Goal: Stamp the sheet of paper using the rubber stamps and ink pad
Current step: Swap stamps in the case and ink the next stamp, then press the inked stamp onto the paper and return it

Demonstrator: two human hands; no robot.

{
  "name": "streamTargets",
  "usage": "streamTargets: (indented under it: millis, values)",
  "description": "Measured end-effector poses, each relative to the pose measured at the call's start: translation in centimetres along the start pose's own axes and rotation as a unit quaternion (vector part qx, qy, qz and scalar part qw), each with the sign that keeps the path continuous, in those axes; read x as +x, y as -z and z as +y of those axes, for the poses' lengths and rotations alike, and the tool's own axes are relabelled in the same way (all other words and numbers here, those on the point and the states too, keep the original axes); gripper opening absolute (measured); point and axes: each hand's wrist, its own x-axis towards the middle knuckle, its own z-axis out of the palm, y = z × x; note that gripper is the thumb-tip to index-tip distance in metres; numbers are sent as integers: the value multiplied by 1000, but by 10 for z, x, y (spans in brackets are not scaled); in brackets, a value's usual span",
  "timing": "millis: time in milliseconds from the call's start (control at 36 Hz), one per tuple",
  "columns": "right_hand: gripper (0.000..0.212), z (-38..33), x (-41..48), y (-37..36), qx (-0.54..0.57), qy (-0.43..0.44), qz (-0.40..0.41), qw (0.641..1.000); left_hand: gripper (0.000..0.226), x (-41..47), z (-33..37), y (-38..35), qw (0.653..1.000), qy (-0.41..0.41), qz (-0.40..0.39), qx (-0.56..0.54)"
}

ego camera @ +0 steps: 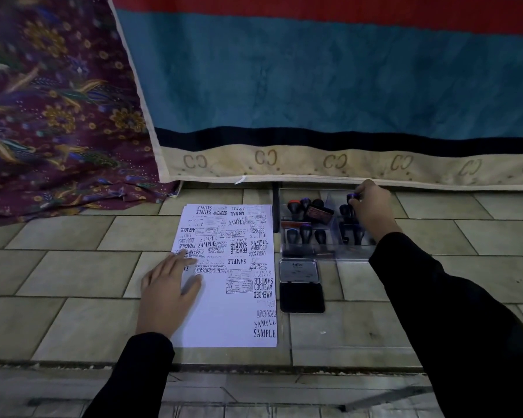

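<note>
Black long sleeves (453,312) enter from the lower edge, one on each forearm, above a pale tiled floor (58,282) of greenish-beige rectangular tiles.

White sheet of paper (224,321): lies flat on the tiles, long side running away from the camera; its far half and right margin are crowded with black stamp prints reading SAMPLE, AMENDED, EXPRESS, FAX OUT, FRAGILE and AIR MAIL, its near left part bare.

Black rectangular ink pad (302,297): just right of the sheet, open, with its grey metal lid (299,271) folded back flat on the far side.

Clear plastic compartment tray (323,254): beyond the ink pad, holding black-handled rubber stamps (305,233), most upright, one lying tilted.

Blue, red and black striped blanket with cream border (329,86): hangs behind the tray, its hem just over the tray's far edge. Purple floral batik cloth (58,101): draped at the far left.

Left hand (169,294): released, palm down, fingers spread, pressing on the sheet's left edge and covering some prints.

Right hand (372,211): reaches over the tray's right compartments, hiding the stamps beneath it; thumb and fingertips are pinched on the purple-topped knob of one rubber stamp (351,197) at the tray's far right.
</note>
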Motion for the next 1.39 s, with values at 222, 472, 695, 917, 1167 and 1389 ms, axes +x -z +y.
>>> streamTargets:
  millis: [222, 472, 695, 917, 1167, 1389]
  values:
    - [23, -1, 5, 2, -73, -29, -50, 996, 42, -1, 4, 4, 1000, 2, -3, -2]
    - [31, -4, -13, 19, -26, 21, -7, 999, 29, -1, 3, 3, 1000, 0, -11, -3]
    - [14, 0, -55, 12, -93, 47, -82, 991, 41, -1, 7, 11, 1000, -3, -27, 1]
    - [15, 4, -53, 2, -104, 42, -116, 987, 43, 3, 6, 17, 997, -2, -71, 10]
    - [21, 5, -43, 5, -69, 34, -154, 985, 51, 4, 10, 18, 999, -9, -40, 10]
    - [27, 5, -57, 23, 46, 57, -109, 991, 43, 0, 10, 15, 1000, -9, -28, 3]
